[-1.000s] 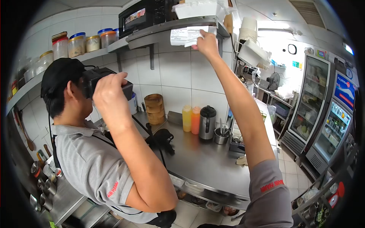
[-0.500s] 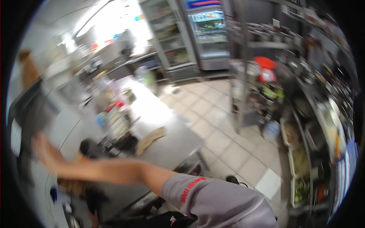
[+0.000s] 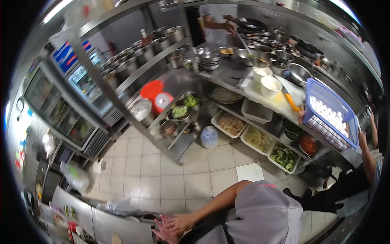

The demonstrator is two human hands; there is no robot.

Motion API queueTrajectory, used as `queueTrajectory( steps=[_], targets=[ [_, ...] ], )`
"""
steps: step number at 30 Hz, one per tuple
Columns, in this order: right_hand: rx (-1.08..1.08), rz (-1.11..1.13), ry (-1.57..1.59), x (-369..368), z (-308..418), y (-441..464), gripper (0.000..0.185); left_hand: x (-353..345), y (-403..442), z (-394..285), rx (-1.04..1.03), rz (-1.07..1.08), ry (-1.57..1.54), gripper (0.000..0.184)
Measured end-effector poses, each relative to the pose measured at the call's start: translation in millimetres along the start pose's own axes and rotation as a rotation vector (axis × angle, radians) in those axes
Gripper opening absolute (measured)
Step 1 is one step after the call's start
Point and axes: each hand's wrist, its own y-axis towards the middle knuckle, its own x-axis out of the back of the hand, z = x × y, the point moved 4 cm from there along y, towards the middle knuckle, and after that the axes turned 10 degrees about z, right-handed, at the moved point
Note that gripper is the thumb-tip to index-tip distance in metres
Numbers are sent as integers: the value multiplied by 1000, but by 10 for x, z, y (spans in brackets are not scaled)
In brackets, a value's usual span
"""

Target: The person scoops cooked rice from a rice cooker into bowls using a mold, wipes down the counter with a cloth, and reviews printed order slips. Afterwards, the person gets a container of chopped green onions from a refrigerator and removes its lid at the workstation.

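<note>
At the bottom of the head view my right hand (image 3: 182, 223) lies over my left hand (image 3: 164, 231), and the two touch. The fingers of my left hand are spread, and nothing shows in them. My right hand's fingers are stretched out across it, also without an object. Both hands are beside the edge of a steel counter (image 3: 115, 223). A brown cloth-like piece (image 3: 116, 238) lies on that counter, to the left of my hands.
Tiled floor (image 3: 195, 179) lies ahead. A steel rack (image 3: 142, 126) holds pots. Food trays (image 3: 256, 140) sit under a worktop with a blue basket (image 3: 331, 118) of white eggs. A person (image 3: 215, 28) stands behind; another person's arm (image 3: 367, 154) shows at right.
The view has swung right, away from the wall shelf and the person in grey. My right hand has left the paper slips and come down onto my left hand, which has come into view.
</note>
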Motion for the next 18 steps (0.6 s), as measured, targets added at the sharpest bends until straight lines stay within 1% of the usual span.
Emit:
queueTrajectory(
  steps=[1,2,3,4,5,7,8,11,12,15,16,18],
  targets=[
    [-67,-112,-126,80,-227,-87,40,-111,191,-43,-6,18,-52,54],
    [-242,-36,-114,252,-523,-199,39,-216,365,-93,-12,37,-84,55],
    [-413,46,-94,393,-780,-326,39,-307,520,-134,-36,60,-49,56],
    [-599,-148,-92,529,-930,-469,39,-406,661,-180,-69,73,22,58],
    [-780,-344,-96,654,-1055,-644,38,-504,789,-227,-111,74,181,57],
    [-895,-298,55,786,-1266,-877,37,-708,1030,-324,-200,61,495,56],
    [-949,-271,133,857,-1332,-941,36,-742,1163,-367,-224,20,439,59],
    [-988,-183,41,886,-1547,-858,34,-816,1487,-602,-307,-21,546,61],
    [-980,-174,-11,890,-1643,-758,34,-797,1570,-705,-355,-66,521,64],
    [-890,-70,9,986,-1877,-287,35,-417,1855,-1005,-405,-180,844,64],
    [-860,-59,-11,991,-1941,-77,36,-221,1949,-1101,-420,-257,1058,66],
    [-789,-15,-49,984,-2049,335,37,-374,1825,-1504,-251,-489,1332,70]
  ],
)
